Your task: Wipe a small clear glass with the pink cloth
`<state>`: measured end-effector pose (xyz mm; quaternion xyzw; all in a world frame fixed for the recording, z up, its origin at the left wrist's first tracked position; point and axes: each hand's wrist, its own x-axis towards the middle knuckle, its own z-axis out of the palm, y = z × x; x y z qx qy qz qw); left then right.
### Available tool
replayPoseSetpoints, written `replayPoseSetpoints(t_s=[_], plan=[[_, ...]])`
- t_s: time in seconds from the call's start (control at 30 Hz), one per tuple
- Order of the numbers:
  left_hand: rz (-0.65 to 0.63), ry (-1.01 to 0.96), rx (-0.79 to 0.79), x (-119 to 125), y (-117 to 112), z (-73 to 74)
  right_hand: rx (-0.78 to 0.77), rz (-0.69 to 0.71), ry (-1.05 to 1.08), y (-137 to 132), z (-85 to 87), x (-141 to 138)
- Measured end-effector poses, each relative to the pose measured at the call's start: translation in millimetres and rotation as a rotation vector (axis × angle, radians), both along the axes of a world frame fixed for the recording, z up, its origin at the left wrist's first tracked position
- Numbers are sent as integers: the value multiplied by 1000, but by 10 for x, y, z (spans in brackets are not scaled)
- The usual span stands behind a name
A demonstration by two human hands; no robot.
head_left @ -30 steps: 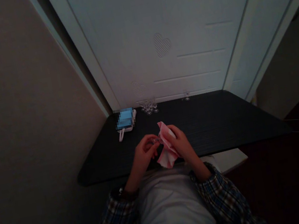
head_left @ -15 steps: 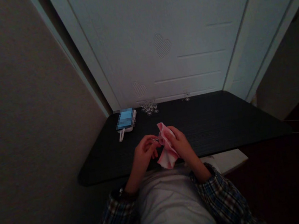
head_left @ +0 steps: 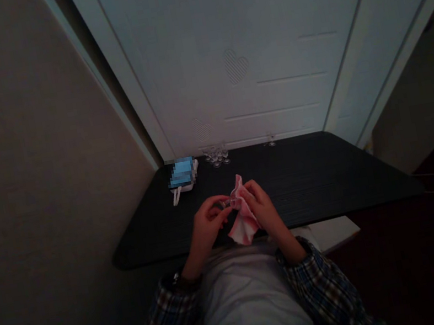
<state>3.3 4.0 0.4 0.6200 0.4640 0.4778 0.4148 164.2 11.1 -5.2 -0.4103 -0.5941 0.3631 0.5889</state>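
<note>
Above the near part of the black table, my left hand (head_left: 209,217) pinches a small stemmed glass (head_left: 231,202) by its stem and foot. The glass lies on its side, its bowl toward the right. My right hand (head_left: 260,202) is closed on a pink and white cloth (head_left: 244,225), which is bunched against the bowl and hangs down below it. The cloth hides part of the bowl and some of my right fingertips.
Several small stemmed glasses (head_left: 216,155) stand in a cluster at the table's (head_left: 312,179) back edge. One more glass (head_left: 271,139) stands apart to their right. A phone-like device with a lit blue screen (head_left: 182,173) and white strap lies at back left. A white door rises behind.
The cloth's upper corner has shifted slightly right and up, and more of the glass's bowl shows. Both hands keep nearly the same place.
</note>
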Motion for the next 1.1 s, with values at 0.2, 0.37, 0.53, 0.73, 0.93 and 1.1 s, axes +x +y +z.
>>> replayPoseSetpoints(t_s=[0.2, 0.37, 0.53, 0.73, 0.93, 1.1], plan=[[-27, -43, 5, -1, -10, 7, -11, 20, 17, 9, 18, 0], [-47, -75, -22, -8, 13, -8, -13, 13, 9, 12, 23, -6], [-39, -86, -9, -4, 20, -13, -11, 3, -12, 10, 13, 3], [11, -137, 11, 12, 20, -18, -26, -5, -9, 19, -4, 11], [9, -121, 27, 17, 22, -25, -42, -15, 0, 23, -15, 2], [30, -100, 25, 5, 17, -17, -49, -17, -2, 18, -12, 5]])
